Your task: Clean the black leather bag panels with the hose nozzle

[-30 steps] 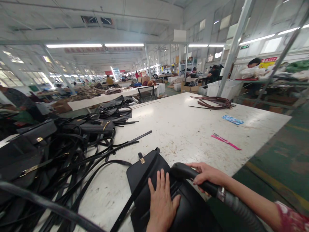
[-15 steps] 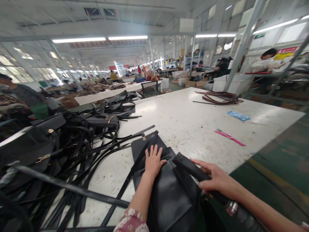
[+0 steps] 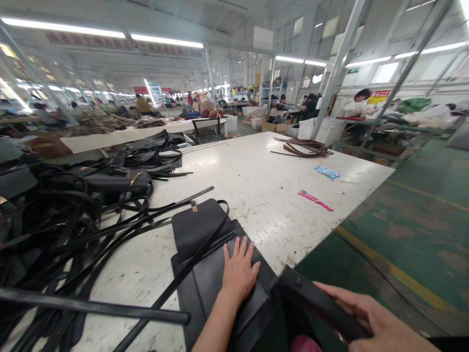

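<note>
A black leather bag [image 3: 210,283] lies at the table's near edge, its flap [image 3: 200,227] laid back with a small gold clasp [image 3: 194,207] at the top. Palm down, my left hand [image 3: 240,271] rests on the bag's body, fingers spread. A long black strap [image 3: 200,252] crosses the bag diagonally. My right hand [image 3: 366,313] is wrapped around a thick black tube-shaped tool [image 3: 318,303], whose end is beside the bag's right edge. The lower part of that tool is out of view, and I cannot make out its exact kind.
Several black bags and straps [image 3: 120,186] are heaped on the left. Brown straps [image 3: 308,148], a blue patterned card [image 3: 327,172] and a pink-handled tool [image 3: 315,199] lie on the white table [image 3: 252,166]. Behind are people at benches and a white bin [image 3: 318,131].
The view has swung right. My left hand has moved down the bag from near the flap, and the right hand has drawn the tool lower, toward the bag's near right edge.
</note>
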Motion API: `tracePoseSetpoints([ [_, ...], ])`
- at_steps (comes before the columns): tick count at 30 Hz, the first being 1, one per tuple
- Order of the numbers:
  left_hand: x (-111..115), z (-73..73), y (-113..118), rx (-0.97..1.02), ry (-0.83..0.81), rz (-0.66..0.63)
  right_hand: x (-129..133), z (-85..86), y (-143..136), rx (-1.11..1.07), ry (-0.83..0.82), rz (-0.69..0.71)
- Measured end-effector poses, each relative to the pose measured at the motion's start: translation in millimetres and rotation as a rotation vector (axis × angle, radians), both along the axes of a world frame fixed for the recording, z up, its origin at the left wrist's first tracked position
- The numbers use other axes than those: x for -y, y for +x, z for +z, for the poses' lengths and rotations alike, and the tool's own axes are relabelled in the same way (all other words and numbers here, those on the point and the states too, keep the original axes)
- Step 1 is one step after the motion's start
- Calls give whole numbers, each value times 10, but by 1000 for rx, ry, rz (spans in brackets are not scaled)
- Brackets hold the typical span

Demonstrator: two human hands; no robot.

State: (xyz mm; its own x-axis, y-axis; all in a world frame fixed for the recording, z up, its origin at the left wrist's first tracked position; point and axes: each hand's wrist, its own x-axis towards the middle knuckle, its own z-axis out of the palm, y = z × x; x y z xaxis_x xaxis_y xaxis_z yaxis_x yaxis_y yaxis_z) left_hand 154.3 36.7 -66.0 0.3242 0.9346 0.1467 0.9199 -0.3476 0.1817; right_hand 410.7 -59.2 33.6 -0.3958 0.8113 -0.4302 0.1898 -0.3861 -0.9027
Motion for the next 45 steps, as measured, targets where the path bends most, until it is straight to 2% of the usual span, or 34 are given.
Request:
tracePoseSetpoints([
  [5,-71,15,-35,-21,5,-21,19,-114,-231,-98,-2,45],
  [7,-67,17,-40,-26,6,-18,-42,-34,-327,-118,7,85],
  [11,-50,6,-32,-20,8,-32,-76,275,-414,-97,-50,167],
  [13,-49,2,-30,-12,13,-36,-58,308,-400,-73,-86,166],
  [19,-39,3,-27,-2,30,-22,-111,-72,-309,-20,1,11],
  [21,-34,2,-23,2,25,-24,-117,-72,-291,9,-14,27],
  [25,-35,3,-25,20,17,-33,-57,119,-292,-28,-131,77],
  [27,-26,10,-35,37,9,-37,-31,154,-299,-82,-158,78],
  [31,26,36,-34,101,-19,-48,-24,-15,-293,-158,-92,108],
  [35,-7,88,-4,374,-78,-31,-41,-192,-369,-126,-20,143],
  [37,-62,174,-66,535,-102,15,-53,-193,-467,-93,-14,154],
  [39,-51,324,-240,627,-90,93,-71,-149,-584,-47,0,128],
  [41,130,512,-518,678,-33,198,-97,-96,-698,-30,36,96],
  [42,302,600,-671,718,10,275,-112,-77,-751,-43,59,93],
  [43,523,671,-816,757,54,369,-127,-66,-804,-64,80,95],
  [45,1058,729,-1024,892,126,656,-144,-67,-919,-92,100,111],
])
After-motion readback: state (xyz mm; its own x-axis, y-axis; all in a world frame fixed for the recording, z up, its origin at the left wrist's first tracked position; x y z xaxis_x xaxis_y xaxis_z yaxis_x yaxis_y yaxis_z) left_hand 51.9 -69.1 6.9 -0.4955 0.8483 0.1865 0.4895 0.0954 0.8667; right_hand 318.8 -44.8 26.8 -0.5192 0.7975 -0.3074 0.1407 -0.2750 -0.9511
